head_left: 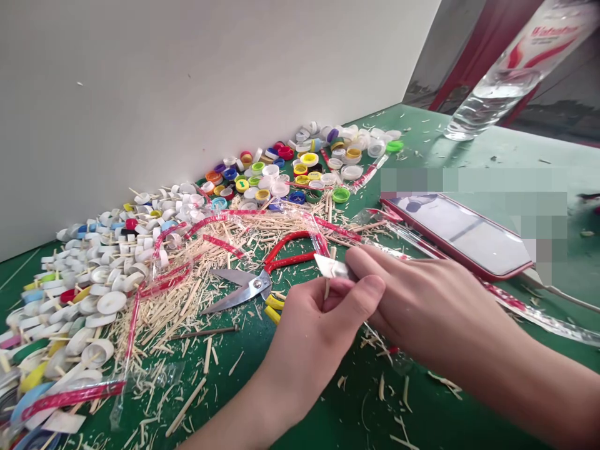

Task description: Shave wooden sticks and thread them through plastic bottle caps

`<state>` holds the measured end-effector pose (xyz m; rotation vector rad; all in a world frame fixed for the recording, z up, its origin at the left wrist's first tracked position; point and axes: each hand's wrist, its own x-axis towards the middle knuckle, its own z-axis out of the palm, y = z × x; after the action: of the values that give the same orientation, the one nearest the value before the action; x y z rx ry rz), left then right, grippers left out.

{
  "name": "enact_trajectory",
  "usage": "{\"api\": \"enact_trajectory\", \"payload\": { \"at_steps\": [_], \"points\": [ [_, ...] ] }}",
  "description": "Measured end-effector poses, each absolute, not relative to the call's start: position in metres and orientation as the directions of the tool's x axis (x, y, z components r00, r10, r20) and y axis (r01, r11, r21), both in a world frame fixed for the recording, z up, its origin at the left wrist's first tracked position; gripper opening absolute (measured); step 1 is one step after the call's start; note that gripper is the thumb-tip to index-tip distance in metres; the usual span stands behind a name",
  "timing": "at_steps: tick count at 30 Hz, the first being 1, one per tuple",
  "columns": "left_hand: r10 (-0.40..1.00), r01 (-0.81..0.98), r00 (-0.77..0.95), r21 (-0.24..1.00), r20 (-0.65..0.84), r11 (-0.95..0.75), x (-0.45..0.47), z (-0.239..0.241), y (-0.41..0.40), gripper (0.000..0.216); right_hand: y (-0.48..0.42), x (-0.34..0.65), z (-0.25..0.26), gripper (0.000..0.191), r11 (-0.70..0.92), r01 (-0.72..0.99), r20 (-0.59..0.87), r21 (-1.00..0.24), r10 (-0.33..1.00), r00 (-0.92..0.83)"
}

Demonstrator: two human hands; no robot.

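My right hand [422,306] pinches a small flat metal blade [330,266], its tip pointing left. My left hand [323,325] is closed around a thin wooden stick [327,289], thumb pressed on top, right under the blade. Both hands hover over the green table [469,156] near its middle. Red-handled scissors [255,281] lie open just left of my hands, beside two small yellow pieces [273,307].
Wood shavings and cut sticks [187,300] litter the table. Heaps of white and coloured bottle caps [112,262] run along the white wall. A phone [462,234] lies at right, a clear water bottle [506,75] stands at far right, and plastic wrappers with red strips [70,395] lie about.
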<state>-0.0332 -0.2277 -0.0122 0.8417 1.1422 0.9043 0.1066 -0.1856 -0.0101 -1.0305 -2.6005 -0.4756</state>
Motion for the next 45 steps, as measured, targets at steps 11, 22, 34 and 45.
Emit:
{"api": "enact_trajectory", "payload": {
  "at_steps": [11, 22, 34, 45],
  "points": [
    [0.87, -0.281, 0.378, 0.857, -0.316, 0.433, -0.041, -0.015, -0.224, 0.036, -0.172, 0.113, -0.015, 0.032, 0.806, 0.592, 0.285, -0.021, 0.572, -0.769],
    [0.907, -0.169, 0.275, 0.912, -0.32, 0.373, -0.043, -0.025, -0.229, 0.029, -0.17, 0.115, -0.017, 0.027, 0.812, 0.581, 0.322, 0.052, 0.537, -0.78],
    [0.924, -0.118, 0.165, 0.923, -0.344, 0.365, -0.035, -0.023, -0.23, 0.028, -0.175, 0.114, -0.017, 0.019, 0.719, 0.658, 0.359, 0.226, 0.566, -0.742],
    [0.946, -0.013, 0.076, 0.948, -0.316, 0.317, -0.03, -0.017, -0.229, 0.031, -0.179, 0.114, -0.018, 0.028, 0.673, 0.684, 0.361, 0.283, 0.586, -0.726]
  ]
}}
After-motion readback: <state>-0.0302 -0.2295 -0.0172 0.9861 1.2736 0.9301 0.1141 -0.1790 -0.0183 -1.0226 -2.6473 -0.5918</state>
